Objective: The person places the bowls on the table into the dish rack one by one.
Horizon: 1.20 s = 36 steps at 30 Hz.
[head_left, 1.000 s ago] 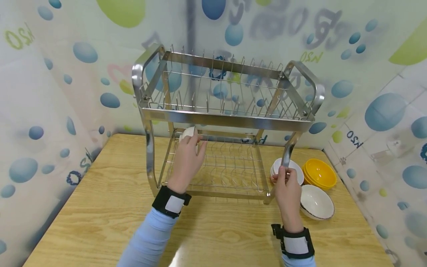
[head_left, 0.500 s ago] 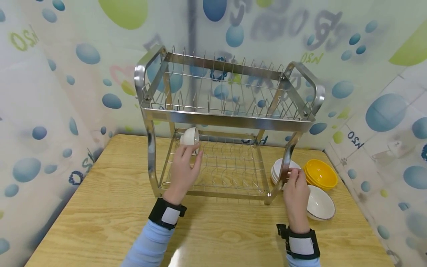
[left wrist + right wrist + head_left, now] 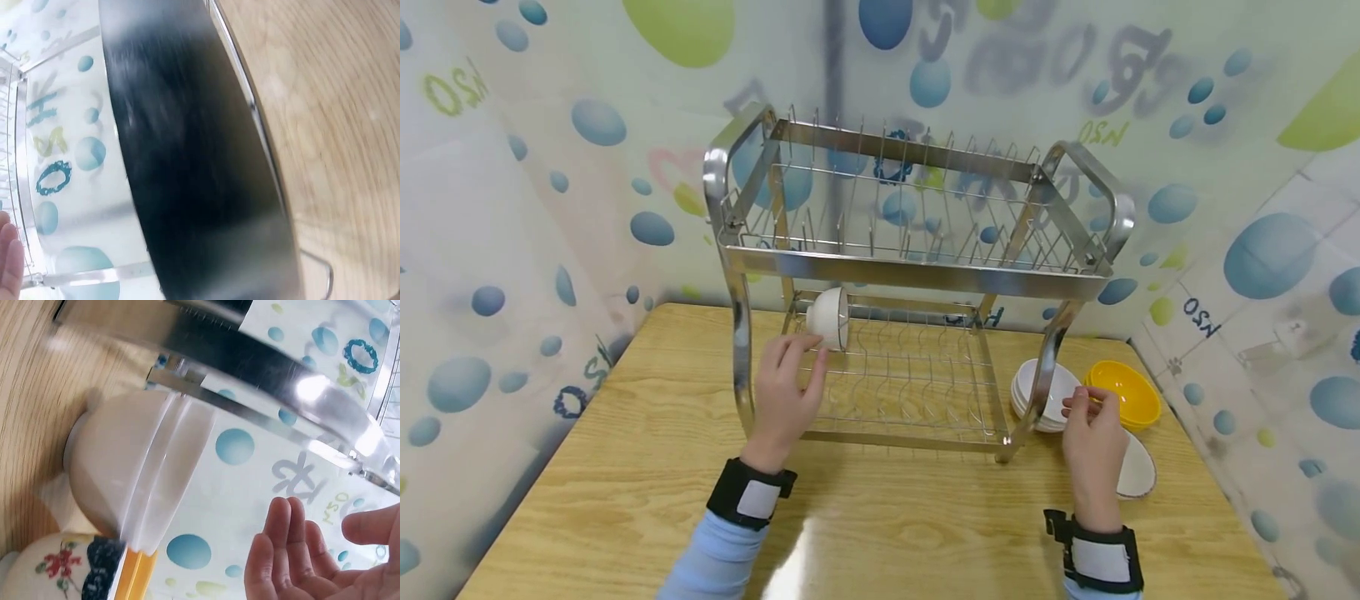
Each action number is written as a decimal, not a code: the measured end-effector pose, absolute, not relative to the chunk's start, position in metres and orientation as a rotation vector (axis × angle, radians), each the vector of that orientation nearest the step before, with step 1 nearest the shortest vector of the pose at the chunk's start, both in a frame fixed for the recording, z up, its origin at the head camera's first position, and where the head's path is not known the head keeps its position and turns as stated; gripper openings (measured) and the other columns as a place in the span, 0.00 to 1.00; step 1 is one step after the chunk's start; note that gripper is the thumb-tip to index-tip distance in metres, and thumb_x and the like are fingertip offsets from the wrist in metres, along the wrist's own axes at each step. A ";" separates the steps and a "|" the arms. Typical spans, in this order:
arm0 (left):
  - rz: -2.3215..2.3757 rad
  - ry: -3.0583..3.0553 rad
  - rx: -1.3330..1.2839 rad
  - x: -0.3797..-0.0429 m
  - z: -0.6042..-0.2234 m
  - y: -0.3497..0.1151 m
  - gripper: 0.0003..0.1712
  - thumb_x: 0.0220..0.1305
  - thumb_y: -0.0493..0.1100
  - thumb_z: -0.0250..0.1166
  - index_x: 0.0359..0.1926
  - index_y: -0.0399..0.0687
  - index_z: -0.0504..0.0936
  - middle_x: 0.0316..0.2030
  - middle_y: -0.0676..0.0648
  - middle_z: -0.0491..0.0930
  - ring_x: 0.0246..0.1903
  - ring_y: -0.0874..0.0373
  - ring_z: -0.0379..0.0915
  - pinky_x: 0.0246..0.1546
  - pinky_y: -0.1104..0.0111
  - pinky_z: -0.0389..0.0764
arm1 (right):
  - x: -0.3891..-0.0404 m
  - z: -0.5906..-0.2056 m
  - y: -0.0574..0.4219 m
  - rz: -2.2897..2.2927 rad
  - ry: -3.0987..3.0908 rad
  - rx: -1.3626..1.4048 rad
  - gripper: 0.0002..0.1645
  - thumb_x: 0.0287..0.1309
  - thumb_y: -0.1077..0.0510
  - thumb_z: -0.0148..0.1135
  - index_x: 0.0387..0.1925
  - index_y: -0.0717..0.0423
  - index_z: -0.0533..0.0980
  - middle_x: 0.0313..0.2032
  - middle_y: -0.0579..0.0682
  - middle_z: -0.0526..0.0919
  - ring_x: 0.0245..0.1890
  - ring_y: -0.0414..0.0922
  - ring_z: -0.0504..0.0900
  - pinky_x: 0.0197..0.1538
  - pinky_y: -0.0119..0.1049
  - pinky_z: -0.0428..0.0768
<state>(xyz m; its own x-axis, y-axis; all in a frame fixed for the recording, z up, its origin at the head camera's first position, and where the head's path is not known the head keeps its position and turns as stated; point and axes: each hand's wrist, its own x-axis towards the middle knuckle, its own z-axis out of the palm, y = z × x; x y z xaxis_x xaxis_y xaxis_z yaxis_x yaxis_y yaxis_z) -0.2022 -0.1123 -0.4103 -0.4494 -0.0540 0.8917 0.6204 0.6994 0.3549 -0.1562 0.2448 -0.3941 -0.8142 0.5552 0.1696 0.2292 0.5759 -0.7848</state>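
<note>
A small white bowl stands tilted on its side in the back left of the lower tier of a metal dish rack. My left hand is just in front of that bowl, fingers relaxed and holding nothing; only its fingertips show at the edge of the left wrist view. To the right of the rack, my right hand hovers by a stack of white bowls with loosely bent fingers and nothing in them. It partly hides a cream bowl, whose outside bears a flower pattern in the right wrist view.
Yellow bowls are stacked behind the cream bowl, close to the right edge of the wooden table. The rack's curved right leg stands between its lower tier and the white stack. A patterned curtain hangs behind.
My left hand has let go of the small white bowl and drawn back toward the lower left. My right hand has moved right, away from the rack's leg, toward the stacked bowls.
</note>
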 end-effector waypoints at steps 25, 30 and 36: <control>-0.867 -1.688 -0.276 -0.195 -0.399 -0.158 0.09 0.58 0.34 0.59 0.37 0.31 0.80 0.29 0.36 0.72 0.28 0.46 0.66 0.29 0.71 0.64 | -0.152 -0.413 0.292 0.935 -2.383 -0.817 0.21 0.67 0.54 0.47 0.53 0.67 0.69 0.48 0.67 0.76 0.47 0.62 0.74 0.50 0.54 0.71; -0.869 -1.667 -0.248 -0.195 -0.398 -0.165 0.10 0.58 0.34 0.58 0.36 0.30 0.81 0.27 0.36 0.71 0.27 0.46 0.68 0.28 0.71 0.66 | -0.150 -0.416 0.305 0.869 -2.374 -0.857 0.20 0.65 0.57 0.48 0.51 0.69 0.70 0.49 0.68 0.75 0.48 0.63 0.71 0.50 0.56 0.67; -0.858 -1.639 -0.227 -0.196 -0.399 -0.172 0.08 0.55 0.32 0.59 0.34 0.29 0.80 0.29 0.34 0.73 0.28 0.43 0.69 0.30 0.69 0.66 | -0.147 -0.417 0.321 0.864 -2.373 -0.956 0.24 0.65 0.55 0.47 0.55 0.70 0.68 0.52 0.68 0.71 0.51 0.65 0.64 0.51 0.57 0.60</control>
<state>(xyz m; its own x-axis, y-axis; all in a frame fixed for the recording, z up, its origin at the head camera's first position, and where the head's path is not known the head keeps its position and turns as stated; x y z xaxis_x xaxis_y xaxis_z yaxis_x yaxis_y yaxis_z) -0.1958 -0.1723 -0.3995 -0.2699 -0.3022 0.9143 0.5788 0.7079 0.4048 -0.1465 0.3206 -0.4171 -0.6658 0.7289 0.1595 0.4556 0.5665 -0.6867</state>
